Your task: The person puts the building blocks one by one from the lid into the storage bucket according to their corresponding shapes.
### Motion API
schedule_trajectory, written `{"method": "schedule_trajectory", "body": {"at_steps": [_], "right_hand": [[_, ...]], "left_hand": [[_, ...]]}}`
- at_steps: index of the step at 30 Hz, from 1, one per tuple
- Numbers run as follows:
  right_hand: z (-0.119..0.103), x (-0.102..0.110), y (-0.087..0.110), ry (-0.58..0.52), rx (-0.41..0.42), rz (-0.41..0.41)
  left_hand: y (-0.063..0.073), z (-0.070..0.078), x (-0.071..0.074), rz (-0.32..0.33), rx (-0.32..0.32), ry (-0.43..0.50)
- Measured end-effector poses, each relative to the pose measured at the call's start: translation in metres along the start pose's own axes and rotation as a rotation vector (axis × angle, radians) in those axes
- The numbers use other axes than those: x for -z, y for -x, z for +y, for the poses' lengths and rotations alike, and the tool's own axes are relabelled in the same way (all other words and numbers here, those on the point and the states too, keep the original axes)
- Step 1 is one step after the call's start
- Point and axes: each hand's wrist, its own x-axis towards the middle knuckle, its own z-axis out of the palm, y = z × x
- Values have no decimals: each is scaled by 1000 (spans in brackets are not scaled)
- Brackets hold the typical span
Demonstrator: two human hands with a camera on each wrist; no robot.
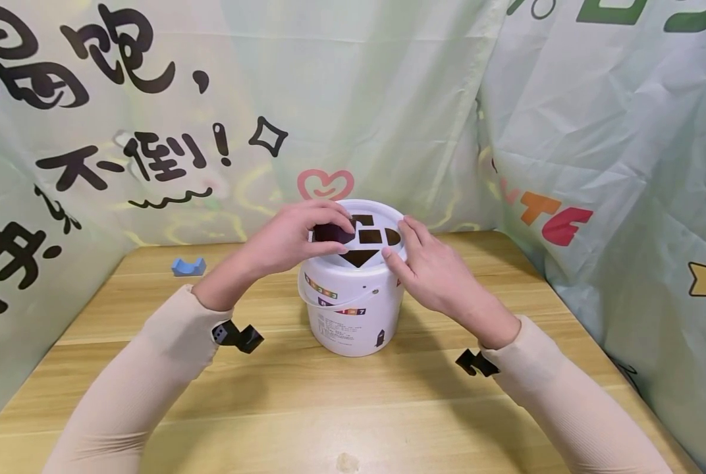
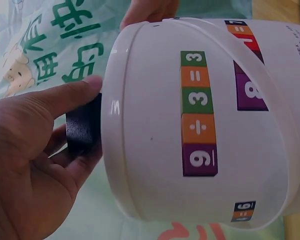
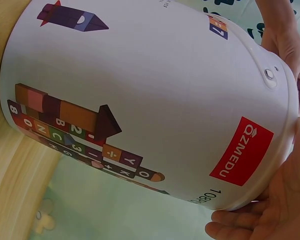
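A white bucket (image 1: 355,329) stands upright on the table, its thin handle hanging at the front. Its white lid (image 1: 382,264) has several shaped holes. My left hand (image 1: 288,237) pinches a dark block (image 2: 84,125) between thumb and fingers, close over the lid's left part. In the left wrist view the block's end is right at the lid's edge. My right hand (image 1: 438,270) holds the lid's right rim, thumb at the front and fingers farther back. Printed coloured squares and a red label (image 3: 241,151) show on the bucket's side.
A small blue block with a curved notch (image 1: 188,266) lies on the wooden table (image 1: 258,421) at the back left. Printed cloth (image 1: 388,99) hangs behind and at both sides. A small pale mark (image 1: 347,463) shows near the table's front.
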Motion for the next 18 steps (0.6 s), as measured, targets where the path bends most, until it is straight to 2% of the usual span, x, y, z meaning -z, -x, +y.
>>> {"method": "schedule_trajectory", "body": {"at_steps": [18], "right_hand": [[-1,0,1,2,-1,-3]], "left_hand": [[-17,-6,-20,-59,-114,-23]]}}
